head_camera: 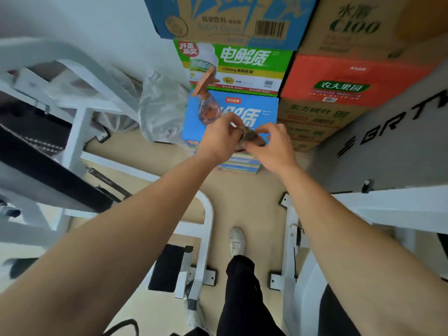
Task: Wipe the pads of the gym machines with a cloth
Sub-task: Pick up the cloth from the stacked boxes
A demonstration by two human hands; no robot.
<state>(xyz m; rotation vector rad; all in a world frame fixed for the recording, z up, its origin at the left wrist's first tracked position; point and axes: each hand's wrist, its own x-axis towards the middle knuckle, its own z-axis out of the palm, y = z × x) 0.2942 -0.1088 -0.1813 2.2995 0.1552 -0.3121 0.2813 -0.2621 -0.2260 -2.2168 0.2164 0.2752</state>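
Both hands meet out in front of the body, at arm's length. The left hand (221, 139) is curled, its fingers pinching one end of a small brownish cloth (249, 139), and the same hand seems to carry a spray bottle (208, 103) with an orange trigger head that sticks up and to the left above the knuckles; how it is gripped is blurred. The right hand (274, 146) closes thumb and fingers on the other end of the cloth, so the bunched fabric sits between the two hands, held in the air and clear of any machine.

Just behind the hands stands a stack of drink cartons (242, 66) in blue, green, orange and brown. To the left is a white machine frame (80, 132) with a black pad (48, 170) slanting across it. Lower down, near the person's dark trouser leg and pale shoe (237, 241), lies a smaller black pad (167, 267). The floor (254, 195) is beige.
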